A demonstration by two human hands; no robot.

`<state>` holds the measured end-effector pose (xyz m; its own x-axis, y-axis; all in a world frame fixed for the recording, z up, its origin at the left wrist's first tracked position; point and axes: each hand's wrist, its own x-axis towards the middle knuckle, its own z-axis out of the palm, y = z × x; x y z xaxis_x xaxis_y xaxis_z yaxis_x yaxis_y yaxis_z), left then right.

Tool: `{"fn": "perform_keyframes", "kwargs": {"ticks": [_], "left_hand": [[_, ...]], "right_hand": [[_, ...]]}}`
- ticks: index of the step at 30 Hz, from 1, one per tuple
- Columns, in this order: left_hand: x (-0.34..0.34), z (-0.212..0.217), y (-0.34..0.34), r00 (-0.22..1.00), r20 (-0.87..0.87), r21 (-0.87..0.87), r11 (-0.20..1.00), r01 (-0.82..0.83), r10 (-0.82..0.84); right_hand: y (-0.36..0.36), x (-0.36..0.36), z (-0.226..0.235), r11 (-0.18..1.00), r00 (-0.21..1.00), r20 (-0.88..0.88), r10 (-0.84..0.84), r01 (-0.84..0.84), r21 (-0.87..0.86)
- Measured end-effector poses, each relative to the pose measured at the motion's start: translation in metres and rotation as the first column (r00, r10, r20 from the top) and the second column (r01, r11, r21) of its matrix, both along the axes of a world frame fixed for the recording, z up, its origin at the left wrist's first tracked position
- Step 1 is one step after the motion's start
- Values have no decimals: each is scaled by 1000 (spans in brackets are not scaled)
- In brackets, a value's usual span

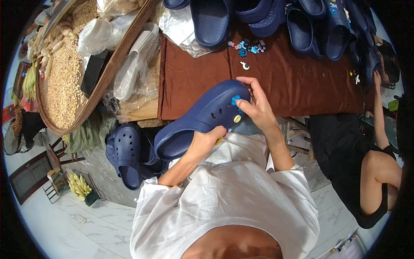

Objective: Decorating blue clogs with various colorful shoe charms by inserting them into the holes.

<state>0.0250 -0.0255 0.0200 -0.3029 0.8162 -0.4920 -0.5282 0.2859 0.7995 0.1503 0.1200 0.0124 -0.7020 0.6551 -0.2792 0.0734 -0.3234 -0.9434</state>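
A navy foam clog (200, 108) is held tilted in front of my chest, its toe pointing up and to the right. My left hand (206, 141) grips the near side of the clog by its opening. My right hand (260, 108) holds the toe, fingers around the far edge and thumb pressed on a blue flower charm (235, 99). A pale yellow oval charm (237, 118) sits in the clog beside it. Other charms near my left fingers are partly hidden. Several bare holes show on the upper.
On the brown cloth (194, 82) lie a heap of small charms (250, 46) and a white charm (245, 65). Navy clogs (211, 21) line the far edge; more clogs (128, 151) hang at lower left. A grain tray (64, 99) stands left, a person in black (345, 164) right.
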Motion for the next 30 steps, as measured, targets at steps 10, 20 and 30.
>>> {"fn": "perform_keyframes", "kwargs": {"ticks": [10, 20, 30], "left_hand": [[-21, -4, 18, 928, 329, -171, 978, -123, 174], [-21, -10, 20, 849, 434, -241, 947, -212, 301], [-24, -5, 23, 851, 438, -251, 948, -194, 290]], "right_hand": [[19, 4, -38, 952, 998, 48, -33, 16, 305], [103, -27, -56, 324, 811, 273, -517, -109, 940], [116, -28, -81, 177, 808, 261, -528, -196, 964]]}}
